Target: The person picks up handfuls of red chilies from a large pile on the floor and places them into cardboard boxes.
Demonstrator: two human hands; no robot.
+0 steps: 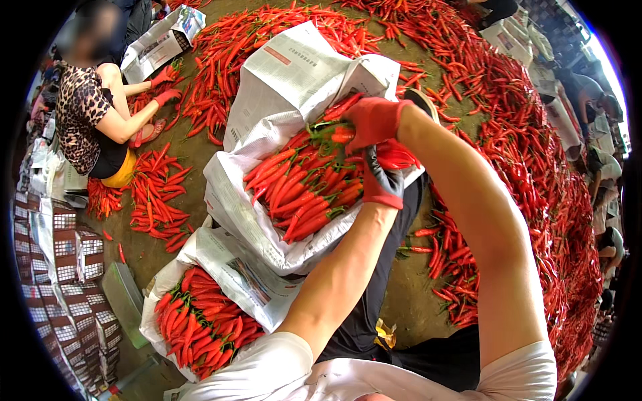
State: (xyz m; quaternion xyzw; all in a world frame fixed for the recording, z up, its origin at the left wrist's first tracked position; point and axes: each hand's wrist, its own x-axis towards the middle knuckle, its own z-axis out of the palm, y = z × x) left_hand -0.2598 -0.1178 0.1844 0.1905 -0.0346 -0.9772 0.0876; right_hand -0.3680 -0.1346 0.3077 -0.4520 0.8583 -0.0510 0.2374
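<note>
Red chili peppers (307, 194) lie in rows inside a white paper-lined sack (257, 127) in front of me. Above its right side, my right hand (374, 123) in a red glove is closed on a few chili peppers (334, 131), their green stems showing. Just below it, my left hand (384, 180), in a grey and red glove, is closed around a bunch of chili peppers (400, 156). The right hand partly covers the left hand's fingers. The two hands are close together near the sack's rim.
A second lined sack (234, 257) of chilies stands at lower left. Loose chili heaps (528, 200) cover the floor to the right and far side. At far left a person (87, 120) in red gloves sits by smaller piles. A green crate (124, 304) stands near stacked checkered bags (63, 267).
</note>
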